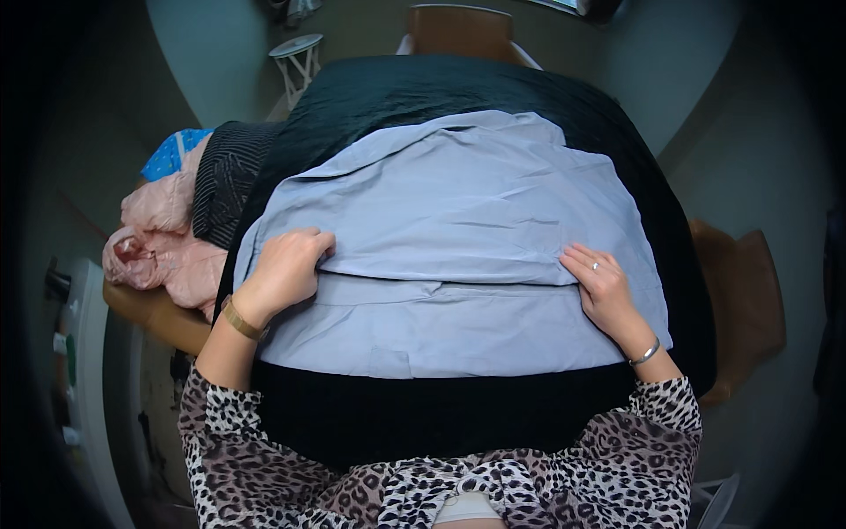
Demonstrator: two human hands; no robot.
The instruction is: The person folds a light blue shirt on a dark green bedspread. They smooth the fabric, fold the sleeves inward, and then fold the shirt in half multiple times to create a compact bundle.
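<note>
A light blue-grey cloth garment (449, 192) lies spread across a table draped in dark velvety cloth. Its upper layer forms a raised fold edge running crosswise, above a lower flat band with a small rectangular patch (391, 363). At the left end of that fold, my left hand (291, 264) pinches the fabric with curled fingers. My right hand (601, 284) is at the other end, its fingers lying together over the fold edge and its thumb near the underside. Wrinkles run through the cloth beside the right fingers.
The dark table cover (423, 82) extends around the garment. To the left, a chair (155, 317) bears a pink puffy garment (158, 205), a dark striped cloth (234, 178) and a blue dotted item (173, 155). Brown chairs (740, 304) stand right and far; a small white stool (296, 49) is behind.
</note>
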